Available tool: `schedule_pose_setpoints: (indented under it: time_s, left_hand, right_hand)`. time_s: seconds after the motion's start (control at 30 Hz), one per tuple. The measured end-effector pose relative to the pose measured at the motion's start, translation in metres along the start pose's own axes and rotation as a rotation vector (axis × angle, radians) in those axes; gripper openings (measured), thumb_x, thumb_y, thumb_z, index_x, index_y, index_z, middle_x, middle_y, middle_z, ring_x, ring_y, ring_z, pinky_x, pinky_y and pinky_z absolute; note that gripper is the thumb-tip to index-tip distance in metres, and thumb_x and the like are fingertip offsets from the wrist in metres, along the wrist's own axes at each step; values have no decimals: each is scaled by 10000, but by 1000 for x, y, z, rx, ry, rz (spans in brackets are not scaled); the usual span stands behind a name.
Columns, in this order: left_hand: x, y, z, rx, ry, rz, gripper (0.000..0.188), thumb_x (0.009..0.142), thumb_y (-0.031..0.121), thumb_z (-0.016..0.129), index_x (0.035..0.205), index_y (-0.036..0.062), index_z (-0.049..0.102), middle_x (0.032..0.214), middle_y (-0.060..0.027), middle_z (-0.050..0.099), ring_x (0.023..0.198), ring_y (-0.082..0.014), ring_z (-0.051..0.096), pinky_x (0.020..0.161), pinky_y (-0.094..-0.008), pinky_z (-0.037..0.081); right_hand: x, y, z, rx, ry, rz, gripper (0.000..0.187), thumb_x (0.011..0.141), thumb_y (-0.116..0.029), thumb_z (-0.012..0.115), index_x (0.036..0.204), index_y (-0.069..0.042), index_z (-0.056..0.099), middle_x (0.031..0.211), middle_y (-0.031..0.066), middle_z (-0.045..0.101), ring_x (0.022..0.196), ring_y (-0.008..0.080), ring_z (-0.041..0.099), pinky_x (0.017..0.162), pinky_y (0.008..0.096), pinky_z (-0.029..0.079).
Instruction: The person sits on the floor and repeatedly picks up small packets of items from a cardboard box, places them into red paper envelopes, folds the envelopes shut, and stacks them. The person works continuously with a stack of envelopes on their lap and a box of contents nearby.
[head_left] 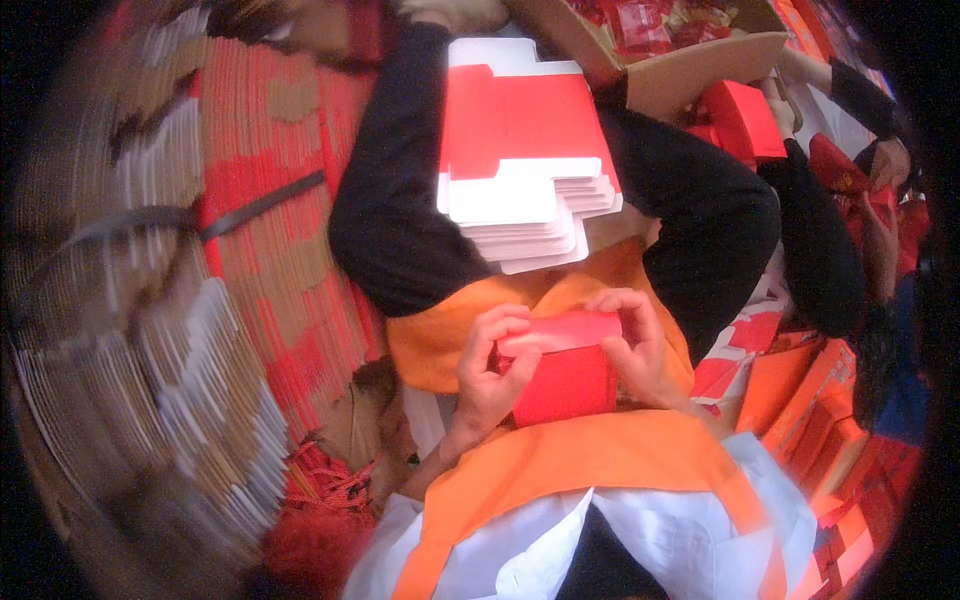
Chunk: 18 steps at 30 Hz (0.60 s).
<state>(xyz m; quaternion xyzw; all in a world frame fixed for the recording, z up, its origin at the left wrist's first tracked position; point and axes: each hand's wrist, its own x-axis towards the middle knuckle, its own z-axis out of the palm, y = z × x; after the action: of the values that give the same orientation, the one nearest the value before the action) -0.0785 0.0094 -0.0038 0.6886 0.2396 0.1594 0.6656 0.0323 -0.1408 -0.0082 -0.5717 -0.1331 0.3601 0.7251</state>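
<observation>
Over an orange apron (580,450), fingers of the left hand (490,365) and right hand (637,345) grip a red box (565,388) from 2 sides, at its pinkish flap (572,332). Beyond it, a stack of flat red-and-white cartons (520,115) lies between black-clad legs (400,200). Banded red cardboard (265,260) stands left; an open brown carton (700,68) sits upper right.

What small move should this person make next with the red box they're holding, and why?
Probably fold the paler flap down toward the red box: it seems to stand open along the box's far edge, and the left grip and right grip are at its two ends.
</observation>
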Motion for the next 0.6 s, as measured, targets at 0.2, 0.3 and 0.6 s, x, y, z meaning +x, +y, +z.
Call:
schedule_pose_setpoints:
  time_s: [0.2, 0.3, 0.6]
  left_hand:
    - [5, 1, -2, 27, -29, -9, 156, 733, -36, 572, 881, 7, 547, 966, -115, 560, 936, -214, 538, 841, -298, 415]
    - [3, -3, -3, 10, -36, -20, 137, 735, -47, 550, 861, 6, 550, 949, -111, 567, 930, -213, 540, 843, -301, 414]
    - [-14, -22, 0, -1, 14, 82, 80, 773, -7, 573, 847, 17, 554, 1020, -135, 566, 987, -246, 534, 875, -343, 405]
  right_hand:
    - [10, -8, -2, -262, -27, -11, 90, 791, 8, 520, 880, 0, 505, 908, 84, 527, 862, 172, 516, 769, 269, 410]
    - [10, -7, -3, -264, -39, -11, 52, 794, 9, 511, 845, 4, 520, 884, 90, 537, 839, 182, 528, 752, 278, 421]
    - [5, 6, -19, -379, -219, -145, 75, 801, 6, 502, 867, 7, 538, 1001, 129, 544, 954, 246, 523, 884, 340, 392]
